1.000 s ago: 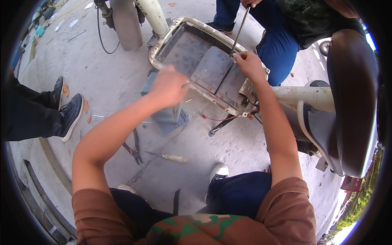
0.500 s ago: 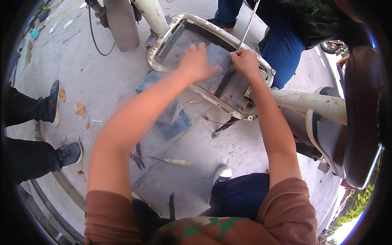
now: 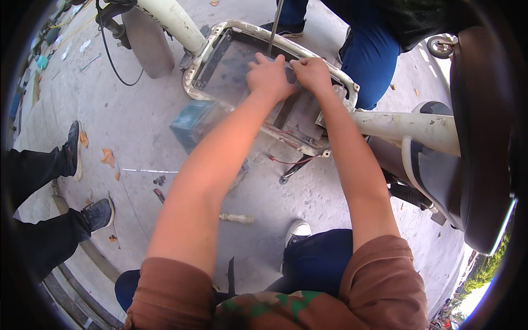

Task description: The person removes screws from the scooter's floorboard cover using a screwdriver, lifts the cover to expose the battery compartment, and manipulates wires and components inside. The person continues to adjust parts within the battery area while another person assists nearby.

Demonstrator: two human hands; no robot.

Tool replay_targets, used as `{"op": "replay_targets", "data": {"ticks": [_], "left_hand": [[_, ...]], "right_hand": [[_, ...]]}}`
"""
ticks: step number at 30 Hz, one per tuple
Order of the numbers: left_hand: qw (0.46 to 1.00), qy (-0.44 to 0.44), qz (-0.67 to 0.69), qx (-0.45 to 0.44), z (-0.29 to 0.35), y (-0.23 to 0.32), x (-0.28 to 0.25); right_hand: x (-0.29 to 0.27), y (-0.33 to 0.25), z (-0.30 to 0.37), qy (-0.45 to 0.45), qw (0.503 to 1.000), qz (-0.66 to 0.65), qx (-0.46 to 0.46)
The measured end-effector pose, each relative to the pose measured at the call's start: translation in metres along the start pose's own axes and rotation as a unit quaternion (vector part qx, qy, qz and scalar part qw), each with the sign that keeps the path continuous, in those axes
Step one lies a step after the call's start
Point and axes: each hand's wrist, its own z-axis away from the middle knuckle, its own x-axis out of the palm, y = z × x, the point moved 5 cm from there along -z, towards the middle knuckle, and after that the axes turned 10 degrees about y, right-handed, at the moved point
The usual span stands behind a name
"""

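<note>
Both my hands work over the open footboard frame [image 3: 195,66] of a scooter, a cream-painted metal rim around a grey floor. My left hand [image 3: 268,77] has its fingers spread and bent above the far part of the frame, the thumb pointing right. Close beside it, my right hand [image 3: 312,76] is closed in a pinch; whatever lies between the fingertips is hidden. A thin metal rod [image 3: 273,30] comes down from the far side and ends behind my left hand. Beneath my hands, a dark strap [image 3: 283,115] crosses the grey floor. A red wire [image 3: 289,164] hangs over the near rim.
A teal block [image 3: 191,122] stands left of the frame. On the concrete lie a pale-handled screwdriver [image 3: 236,218] and a thin metal rod [image 3: 148,170]. Another person kneels beyond in blue trousers [image 3: 369,66]; someone's shoe [image 3: 100,214] is at left. The scooter seat [image 3: 484,137] rises at right.
My left hand has moved slightly right, and my right hand has moved left, off the metal rod, so they are nearly together. The rod has shifted left and stands steeper.
</note>
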Motion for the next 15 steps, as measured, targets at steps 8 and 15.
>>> {"op": "replay_targets", "data": {"ticks": [8, 15], "left_hand": [[0.998, 0.067, -0.008, 0.007, 0.005, -0.001, 0.000], [1.000, 0.010, 0.003, -0.008, -0.001, 0.004, -0.005]], "right_hand": [[-0.010, 0.011, -0.001, 0.016, 0.996, -0.091, -0.003], [0.011, 0.030, -0.002, -0.029, 0.995, -0.085, -0.043]]}}
